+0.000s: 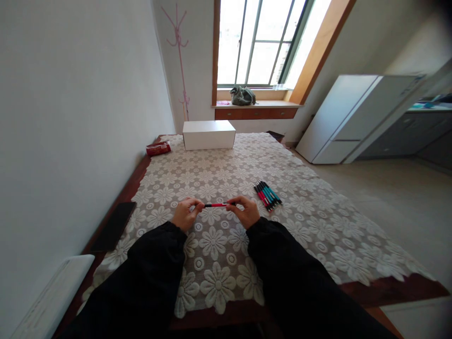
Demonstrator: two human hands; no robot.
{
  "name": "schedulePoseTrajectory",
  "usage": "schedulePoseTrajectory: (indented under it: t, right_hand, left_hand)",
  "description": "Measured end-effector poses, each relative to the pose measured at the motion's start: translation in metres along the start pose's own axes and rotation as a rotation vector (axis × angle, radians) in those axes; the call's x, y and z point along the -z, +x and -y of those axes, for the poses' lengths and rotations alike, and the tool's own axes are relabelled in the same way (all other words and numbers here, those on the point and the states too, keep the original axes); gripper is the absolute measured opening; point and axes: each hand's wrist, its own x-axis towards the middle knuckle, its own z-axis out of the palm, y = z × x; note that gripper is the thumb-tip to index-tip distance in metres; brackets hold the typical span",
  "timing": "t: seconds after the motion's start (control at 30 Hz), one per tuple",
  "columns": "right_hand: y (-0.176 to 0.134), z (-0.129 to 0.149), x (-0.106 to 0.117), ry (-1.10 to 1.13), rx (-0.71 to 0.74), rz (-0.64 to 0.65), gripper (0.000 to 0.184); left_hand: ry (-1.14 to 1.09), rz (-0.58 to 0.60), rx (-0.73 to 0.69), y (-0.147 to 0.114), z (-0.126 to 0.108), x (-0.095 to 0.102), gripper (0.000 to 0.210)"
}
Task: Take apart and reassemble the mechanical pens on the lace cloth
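Between my two hands a red and black pen (216, 205) lies level, just above the flowered tablecloth (213, 242). My left hand (186, 213) pinches its black end between thumb and fingers. At the other end, the one with the clip, my right hand (244, 212) grips it the same way. Both hands are closed, and the pen's two tips are hidden by the fingers. Right of my right hand, a row of several pens (267, 195) rests on the cloth, some red and black, others teal and black.
A white box (209, 135) stands at the table's far end, beside a red packet (158, 149). Along the left edge lies a dark flat object (115, 226), with a white slatted thing (52, 296) nearer me. A wall borders the table's left side.
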Motion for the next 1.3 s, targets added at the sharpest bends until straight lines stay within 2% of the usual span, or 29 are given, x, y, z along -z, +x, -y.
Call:
schedulePoseTrajectory:
  t: [0.17, 0.27, 0.37, 0.47, 0.67, 0.8, 0.93, 1.1, 1.2, 1.3]
  right_hand:
    - [0.001, -0.002, -0.005, 0.336, -0.132, -0.01, 0.026]
    - [0.003, -0.003, -0.007, 0.444, -0.159, -0.007, 0.026]
    - [0.006, 0.0, -0.007, 0.587, -0.172, -0.061, 0.026]
    - [0.007, 0.005, -0.004, 0.753, -0.21, -0.122, 0.029]
    - [0.005, 0.01, -0.002, 0.751, -0.26, -0.088, 0.037]
    - [0.006, 0.017, -0.001, 0.877, -0.305, -0.118, 0.035]
    - [0.011, 0.025, 0.001, 1.042, -0.363, -0.147, 0.034]
    - [0.007, 0.032, -0.006, 1.168, -0.389, -0.082, 0.034]
    - [0.001, 0.036, -0.014, 1.147, -0.383, -0.04, 0.034]
    - [-0.004, 0.036, -0.018, 1.033, -0.332, -0.003, 0.036]
  left_hand:
    - [-0.01, 0.013, -0.043, -0.002, -0.004, -0.001, 0.022]
    - [-0.014, 0.106, -0.095, -0.003, -0.009, -0.002, 0.019]
    - [-0.015, 0.214, -0.149, -0.004, -0.013, -0.003, 0.02]
    - [0.015, 0.248, -0.144, -0.004, -0.014, -0.003, 0.023]
    - [0.06, 0.311, -0.128, -0.004, -0.014, -0.003, 0.023]
    - [0.062, 0.357, -0.136, -0.005, -0.019, -0.001, 0.024]
    - [0.055, 0.402, -0.111, -0.01, -0.035, -0.004, 0.027]
    - [-0.031, 0.432, -0.067, -0.023, -0.06, -0.018, 0.029]
    - [-0.085, 0.46, -0.007, -0.028, -0.067, -0.023, 0.03]
    - [-0.199, 0.516, 0.056, -0.029, -0.067, -0.023, 0.035]
